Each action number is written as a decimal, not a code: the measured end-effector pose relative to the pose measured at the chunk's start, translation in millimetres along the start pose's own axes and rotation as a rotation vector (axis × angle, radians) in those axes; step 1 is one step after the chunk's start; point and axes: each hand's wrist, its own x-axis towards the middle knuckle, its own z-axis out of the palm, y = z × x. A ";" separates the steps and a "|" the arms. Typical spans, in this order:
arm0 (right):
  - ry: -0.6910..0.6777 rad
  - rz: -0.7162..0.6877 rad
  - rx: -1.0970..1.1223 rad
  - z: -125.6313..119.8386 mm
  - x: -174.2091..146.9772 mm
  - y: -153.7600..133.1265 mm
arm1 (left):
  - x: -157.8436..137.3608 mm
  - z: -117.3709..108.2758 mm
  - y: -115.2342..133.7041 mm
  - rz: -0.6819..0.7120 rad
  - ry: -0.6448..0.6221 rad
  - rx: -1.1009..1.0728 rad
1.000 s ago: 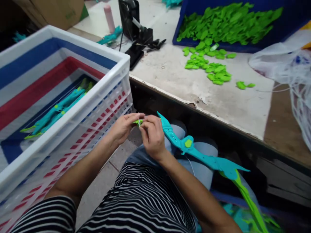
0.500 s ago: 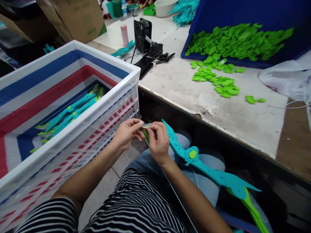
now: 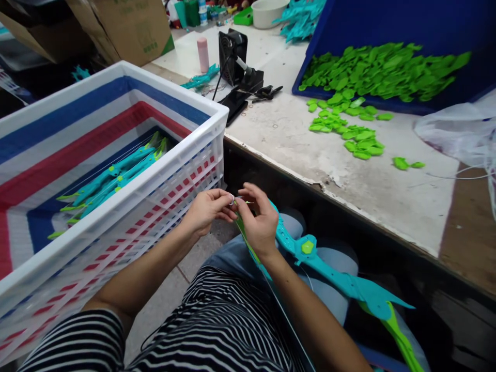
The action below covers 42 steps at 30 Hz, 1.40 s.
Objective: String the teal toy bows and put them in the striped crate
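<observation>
While the white lattice crate (image 3: 217, 114) at the left holds slim teal-and-green pieces (image 3: 112, 178) on a smooth striped lining (image 3: 96, 121), we find the change beside it, at the fingertips. The left hand (image 3: 207, 209) pinches a thin white cord (image 3: 232, 199) between thumb and forefinger, much as half a second ago. The right hand (image 3: 261, 225) has drawn closer, its curled fingers now lifted and spread, thumb near the left fingertips; we judge that the work remains at the cord. That spot is small and blurred, so we cannot tell whether the right thumb grips anything. From behind the right hand, a curved, hard-looking teal bow-shaped piece (image 3: 333, 274) with a faceted green hub (image 3: 308, 247) crosses the lap. Above it, on the scuffed pale tabletop (image 3: 287, 139), we see flat, leaf-like green pieces (image 3: 362, 139); farther right, a crumpled, sheer plastic bag (image 3: 459, 126).
</observation>
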 end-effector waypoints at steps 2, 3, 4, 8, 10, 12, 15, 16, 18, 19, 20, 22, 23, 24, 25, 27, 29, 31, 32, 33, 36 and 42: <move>-0.054 -0.099 -0.070 -3.9 5.1 -1.2 | 0.1 1.3 1.3 -0.013 0.033 -0.030; -0.086 -0.147 -0.105 -6.4 8.3 -1.6 | 0.3 1.2 2.0 -0.023 0.034 -0.049; -0.114 -0.181 -0.131 -8.9 11.7 -1.8 | 0.4 0.6 2.8 -0.035 0.024 -0.068; -0.207 -0.233 -0.158 -17.5 21.6 -1.8 | 0.6 -4.2 4.6 -0.069 -0.054 -0.111; -0.240 -0.238 -0.162 -19.1 22.3 -2.2 | 0.4 -6.7 4.7 -0.065 -0.085 -0.062; -0.245 -0.211 -0.139 -18.9 20.7 -2.2 | -0.1 -8.6 4.7 -0.042 -0.112 0.019; -0.251 -0.096 -0.012 -17.2 17.0 0.8 | -1.2 -11.9 4.7 0.017 -0.128 0.160; -0.262 -0.048 0.042 -16.6 15.7 2.8 | -1.7 -13.4 4.7 0.035 -0.124 0.217; -0.291 0.038 0.142 -15.3 12.8 7.3 | -3.0 -17.2 4.7 0.065 -0.104 0.344; -0.306 0.072 0.182 -14.6 11.1 9.4 | -4.0 -19.4 4.7 0.077 -0.096 0.406; -0.320 0.097 0.211 -13.8 9.0 11.0 | -5.2 -21.8 4.8 0.087 -0.095 0.455; -0.349 0.112 0.234 -11.4 3.7 12.4 | -8.6 -27.0 4.9 0.093 -0.113 0.495; -0.360 0.101 0.228 -9.8 0.4 12.2 | -10.7 -29.9 4.8 0.087 -0.132 0.496; -0.370 0.080 0.212 -7.9 -3.2 11.5 | -13.0 -32.9 4.5 0.078 -0.152 0.493; -0.375 0.050 0.189 -5.6 -7.1 10.6 | -15.4 -36.2 3.8 0.068 -0.166 0.494; -0.368 -0.028 0.143 -0.2 -15.4 8.9 | -20.3 -43.3 0.8 0.059 -0.161 0.526; -0.344 -0.121 0.095 6.0 -24.2 8.6 | -25.3 -51.1 -4.1 0.067 -0.128 0.600; -0.327 -0.213 0.023 12.0 -33.0 9.4 | -30.7 -59.0 -10.0 0.076 -0.103 0.695; -0.324 -0.251 -0.022 14.7 -37.4 9.9 | -33.6 -62.7 -13.0 0.081 -0.103 0.737; -0.324 -0.282 -0.068 17.3 -41.8 10.3 | -36.7 -66.3 -15.8 0.088 -0.114 0.769; -0.343 -0.349 -0.196 24.3 -54.6 10.1 | -46.1 -75.4 -22.3 0.116 -0.181 0.806; -0.316 -0.414 -0.391 42.4 -73.4 12.1 | -56.6 -89.8 -33.1 0.170 -0.192 0.944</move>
